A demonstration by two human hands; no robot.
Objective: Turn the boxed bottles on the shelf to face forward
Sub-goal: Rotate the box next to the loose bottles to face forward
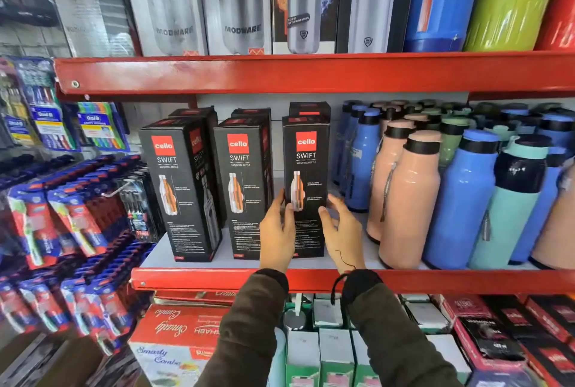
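Observation:
Three black Cello Swift bottle boxes stand in a front row on the white shelf (pixel 193 257): the left box (pixel 179 187), the middle box (pixel 244 184) and the right box (pixel 306 169). All three show their printed fronts. More black boxes (pixel 309 108) stand behind them. My left hand (pixel 277 231) presses the right box's lower left edge with the thumb on its front. My right hand (pixel 340 229) is at the box's lower right edge, thumb touching its front, fingers spread beside it.
Pink (pixel 407 200), blue (pixel 460 200) and teal bottles (pixel 510 203) crowd the shelf right of the boxes. A red shelf rail (pixel 311 74) runs above, with steel-bottle boxes on top. Toothbrush packs (pixel 77 209) hang at left. Red and green cartons (pixel 174 333) sit below.

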